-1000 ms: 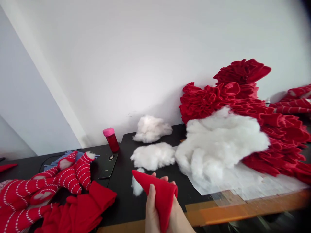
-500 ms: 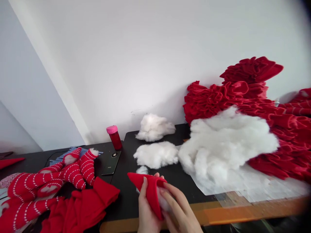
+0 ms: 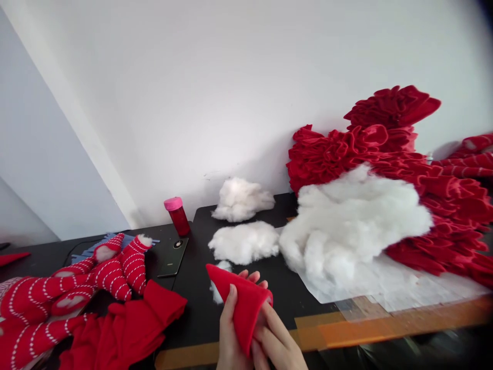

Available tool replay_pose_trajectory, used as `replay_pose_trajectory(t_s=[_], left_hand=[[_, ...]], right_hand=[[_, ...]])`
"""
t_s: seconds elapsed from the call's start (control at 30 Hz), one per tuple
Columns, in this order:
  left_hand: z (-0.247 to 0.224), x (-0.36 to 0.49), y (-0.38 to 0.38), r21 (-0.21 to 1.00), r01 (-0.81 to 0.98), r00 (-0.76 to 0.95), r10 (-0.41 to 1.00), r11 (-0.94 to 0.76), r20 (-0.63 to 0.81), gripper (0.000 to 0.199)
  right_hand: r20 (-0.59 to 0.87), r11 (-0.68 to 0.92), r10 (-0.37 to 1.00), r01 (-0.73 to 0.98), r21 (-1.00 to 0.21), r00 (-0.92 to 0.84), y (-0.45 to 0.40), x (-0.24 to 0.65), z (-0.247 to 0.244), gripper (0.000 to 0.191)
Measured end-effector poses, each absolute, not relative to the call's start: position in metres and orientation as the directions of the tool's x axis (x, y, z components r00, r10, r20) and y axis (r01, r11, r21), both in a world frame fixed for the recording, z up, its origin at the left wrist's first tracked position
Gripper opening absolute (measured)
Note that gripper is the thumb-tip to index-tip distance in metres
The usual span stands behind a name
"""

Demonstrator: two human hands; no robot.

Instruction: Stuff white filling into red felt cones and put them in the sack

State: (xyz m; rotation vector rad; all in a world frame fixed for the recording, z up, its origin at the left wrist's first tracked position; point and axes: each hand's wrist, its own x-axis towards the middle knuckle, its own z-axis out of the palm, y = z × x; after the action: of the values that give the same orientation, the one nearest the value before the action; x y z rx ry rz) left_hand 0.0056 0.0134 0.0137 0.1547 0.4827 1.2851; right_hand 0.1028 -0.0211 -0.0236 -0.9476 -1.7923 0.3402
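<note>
My left hand is wrapped round a red felt cone, its thumb on the near side and its fingertips showing behind the far edge. The cone's pointed tip aims up and left, and its open end faces my right hand. The right hand's fingers are bent together and reach inside that opening, so their tips and the white stuffing they press are hidden by the felt. A small white tuft lies on the table just beyond the cone.
Two white stuffing clumps lie ahead, with a larger stuffing heap to the right before stacked red felt. At left are red striped stuffed pieces, folded red felt, a phone and a pink-lidded bottle.
My right hand's fingers have gone deeper into the cone; the white stuffing that showed at the opening is now out of sight. The cone is turned slightly, and the view has shifted a little.
</note>
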Motion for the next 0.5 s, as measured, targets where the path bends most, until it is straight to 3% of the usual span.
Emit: replay_pose_trajectory(t_s=[0.17,0.23,0.37,0.5], left_hand=[[0.009,0.008,0.010,0.396,-0.875,0.234,0.959,0.278,-0.158,0.035],[0.007,0.009,0.009,0.392,-0.877,0.245,0.961,0.276,-0.129,0.036],[0.005,0.009,0.008,0.348,-0.882,0.282,0.948,0.317,-0.150,0.041],[0.007,0.005,0.008,0.350,-0.878,0.249,0.936,0.327,-0.250,0.032]], right_hand=[[0.673,0.626,0.733,0.485,-0.611,-0.100,-0.011,0.102,-0.026,0.045],[0.741,0.663,0.657,0.577,-0.477,-0.141,-0.006,0.102,-0.021,0.048],[0.782,0.691,0.497,0.717,-0.094,-0.377,0.000,0.102,-0.008,0.043],[0.821,0.671,0.417,0.741,0.012,-0.390,-0.006,0.106,-0.009,0.032]])
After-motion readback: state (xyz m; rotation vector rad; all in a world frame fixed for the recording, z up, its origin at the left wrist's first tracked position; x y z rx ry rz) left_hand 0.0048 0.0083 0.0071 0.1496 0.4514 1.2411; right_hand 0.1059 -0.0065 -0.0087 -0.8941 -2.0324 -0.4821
